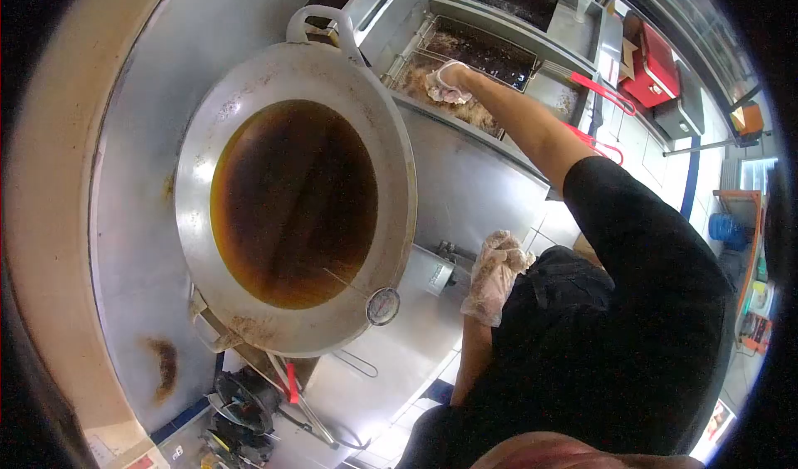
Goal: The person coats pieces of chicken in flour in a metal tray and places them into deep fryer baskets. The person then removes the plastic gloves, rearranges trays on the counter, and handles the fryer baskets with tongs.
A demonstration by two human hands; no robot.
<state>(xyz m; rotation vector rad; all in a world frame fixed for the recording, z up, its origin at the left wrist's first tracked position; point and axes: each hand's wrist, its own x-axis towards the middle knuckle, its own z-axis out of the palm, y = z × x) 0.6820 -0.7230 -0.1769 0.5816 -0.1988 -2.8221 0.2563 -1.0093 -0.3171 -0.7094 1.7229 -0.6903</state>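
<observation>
My right hand (448,83), in a thin plastic glove with whitish-brown smears, is low over the fryer vat (495,134). Its fingers look bunched, and whatever they may hold is hidden. Under and beside it lies light-brown foam or crumbs in dark oil (486,46), with a wire frame (422,37) along the vat. Near my waist, my left hand (494,279) is curled closed in a similar stained glove, and its palm is out of sight. To the left, a large metal wok (195,161) holds dark brown oil (295,207). A round dial thermometer (383,306) hangs on its rim.
Red-handled fryer baskets (611,95) jut out from the fryer's right side. A red cool box (652,63) and a grey one (682,103) stand beyond. Below the wok are a hose and a red-handled valve (291,383). An orange shelf (752,236) stands far right.
</observation>
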